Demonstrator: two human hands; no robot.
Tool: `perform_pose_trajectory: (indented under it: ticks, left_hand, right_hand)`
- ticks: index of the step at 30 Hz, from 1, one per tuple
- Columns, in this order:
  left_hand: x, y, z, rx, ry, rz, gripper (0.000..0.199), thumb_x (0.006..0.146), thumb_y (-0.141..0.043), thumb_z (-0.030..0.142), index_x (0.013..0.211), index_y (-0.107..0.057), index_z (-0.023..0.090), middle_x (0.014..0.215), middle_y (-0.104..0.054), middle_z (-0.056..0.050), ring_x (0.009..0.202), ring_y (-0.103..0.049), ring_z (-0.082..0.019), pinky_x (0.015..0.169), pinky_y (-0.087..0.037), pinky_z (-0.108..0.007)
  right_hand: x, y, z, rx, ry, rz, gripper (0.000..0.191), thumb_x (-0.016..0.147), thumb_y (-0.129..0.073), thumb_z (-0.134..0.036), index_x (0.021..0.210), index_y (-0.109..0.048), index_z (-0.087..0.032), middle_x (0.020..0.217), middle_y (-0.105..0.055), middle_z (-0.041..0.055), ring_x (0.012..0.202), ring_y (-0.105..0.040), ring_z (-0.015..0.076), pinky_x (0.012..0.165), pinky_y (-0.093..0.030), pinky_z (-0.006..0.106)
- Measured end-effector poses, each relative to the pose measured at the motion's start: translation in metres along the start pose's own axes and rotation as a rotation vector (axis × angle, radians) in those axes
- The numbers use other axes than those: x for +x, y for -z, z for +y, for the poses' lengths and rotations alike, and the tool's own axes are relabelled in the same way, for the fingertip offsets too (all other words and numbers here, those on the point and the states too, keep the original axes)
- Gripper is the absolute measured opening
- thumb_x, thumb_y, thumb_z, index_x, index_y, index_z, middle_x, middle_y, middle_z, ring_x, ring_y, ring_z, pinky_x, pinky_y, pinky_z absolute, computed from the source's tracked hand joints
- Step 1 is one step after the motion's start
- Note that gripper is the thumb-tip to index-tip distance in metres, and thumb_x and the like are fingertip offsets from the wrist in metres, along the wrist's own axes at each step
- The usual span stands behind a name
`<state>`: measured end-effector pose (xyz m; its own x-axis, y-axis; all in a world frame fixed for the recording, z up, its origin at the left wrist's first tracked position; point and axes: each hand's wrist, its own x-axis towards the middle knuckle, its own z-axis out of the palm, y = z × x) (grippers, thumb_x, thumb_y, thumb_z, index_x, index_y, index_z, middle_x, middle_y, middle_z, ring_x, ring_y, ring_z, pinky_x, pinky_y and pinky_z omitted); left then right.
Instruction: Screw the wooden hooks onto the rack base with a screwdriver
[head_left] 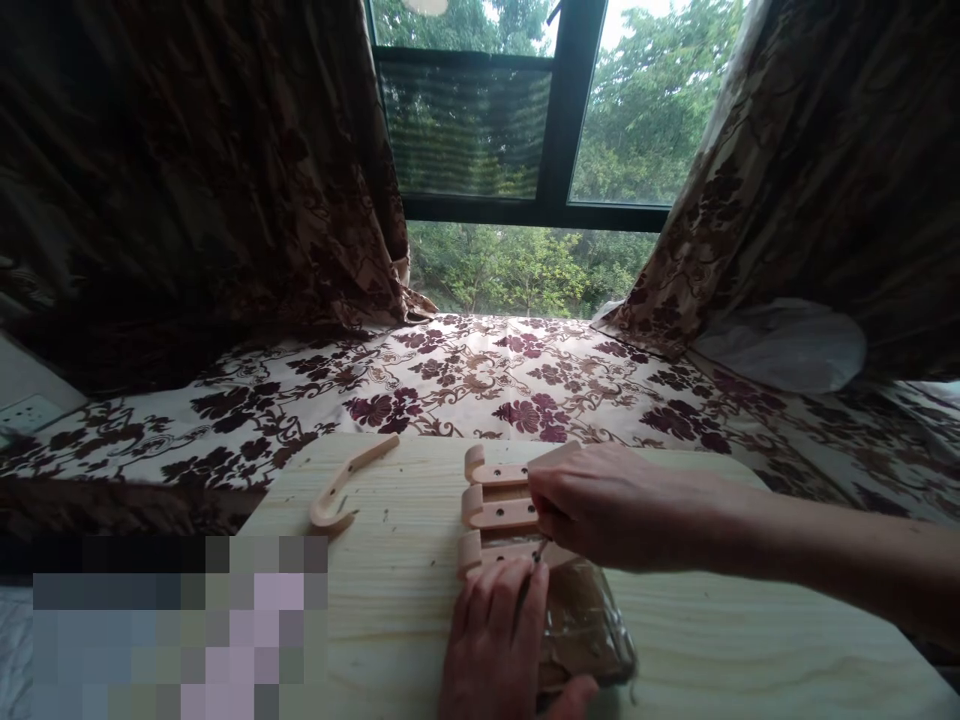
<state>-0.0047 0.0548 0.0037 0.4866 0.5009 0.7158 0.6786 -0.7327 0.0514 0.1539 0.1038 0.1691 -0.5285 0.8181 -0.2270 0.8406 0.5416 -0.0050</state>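
Several pale wooden hooks with curled left ends lie in a row on a wooden board. A hook point(501, 513) in the middle shows dark screw holes, and the nearest hook point(480, 552) lies beside a brown package point(585, 620) wrapped in clear tape. My left hand point(495, 630) presses its fingers on the nearest hook, holding it, with the thumb spread over the package. My right hand point(577, 500) is closed above the hooks' right ends. From its fist a thin metal tool point(541, 548) points down at a hole; the rest of it is hidden.
A loose J-shaped wooden hook point(337, 495) lies on the left of the light wooden board point(697, 620), near small dark bits. Behind is a floral-covered ledge point(465, 375), with curtains and a window. A pale round object point(787, 345) rests at the right. The lower left is pixelated.
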Motion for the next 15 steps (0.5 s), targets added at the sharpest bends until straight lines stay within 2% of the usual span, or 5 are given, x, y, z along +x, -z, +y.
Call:
perform_pose_trajectory:
  ticks: [2, 4, 9, 12, 15]
  left_hand:
    - [0.002, 0.001, 0.000, 0.001, 0.001, 0.003, 0.061, 0.079, -0.052, 0.062, 0.115, -0.057, 0.013, 0.108, -0.063, -0.008, 0.102, -0.056, -0.022, 0.088, -0.041, -0.033]
    - [0.003, 0.001, 0.000, 0.004, -0.002, 0.004, 0.061, 0.078, -0.053, 0.062, 0.116, -0.057, 0.015, 0.108, -0.063, -0.007, 0.101, -0.057, -0.022, 0.087, -0.042, -0.033]
    - [0.001, 0.000, -0.001, 0.004, -0.001, -0.003, 0.063, 0.077, -0.054, 0.063, 0.117, -0.056, 0.014, 0.109, -0.062, -0.008, 0.102, -0.056, -0.022, 0.088, -0.041, -0.033]
    - [0.000, -0.002, -0.002, 0.006, -0.008, -0.024, 0.063, 0.078, -0.054, 0.063, 0.117, -0.056, 0.014, 0.110, -0.062, -0.008, 0.104, -0.055, -0.022, 0.089, -0.041, -0.033]
    - [-0.001, -0.003, -0.002, 0.006, -0.013, -0.029, 0.062, 0.078, -0.054, 0.062, 0.117, -0.056, 0.014, 0.110, -0.062, -0.008, 0.103, -0.055, -0.022, 0.088, -0.041, -0.033]
  right_hand:
    - [-0.002, 0.005, -0.001, -0.005, 0.012, -0.042, 0.007, 0.078, -0.056, -0.017, 0.082, -0.061, -0.015, 0.074, -0.065, 0.0053, 0.061, -0.052, 0.0137, 0.048, -0.023, 0.026]
    - [-0.003, 0.005, 0.000, -0.051, 0.091, -0.053, 0.005, 0.079, -0.056, -0.013, 0.080, -0.061, -0.014, 0.075, -0.065, 0.0055, 0.062, -0.053, 0.0140, 0.049, -0.025, 0.027]
    - [0.000, -0.008, 0.008, -0.141, 0.360, 0.054, 0.015, 0.086, -0.049, -0.012, 0.077, -0.060, -0.015, 0.071, -0.064, 0.0050, 0.066, -0.055, 0.0158, 0.053, -0.028, 0.029]
    - [0.005, -0.009, 0.006, -0.151, 0.347, 0.020, 0.015, 0.085, -0.050, -0.012, 0.075, -0.060, -0.015, 0.068, -0.063, 0.0052, 0.063, -0.053, 0.0151, 0.052, -0.028, 0.029]
    - [0.008, -0.004, 0.001, -0.135, 0.183, -0.074, 0.013, 0.082, -0.052, -0.012, 0.072, -0.061, -0.015, 0.066, -0.063, 0.0049, 0.055, -0.048, 0.0130, 0.050, -0.024, 0.029]
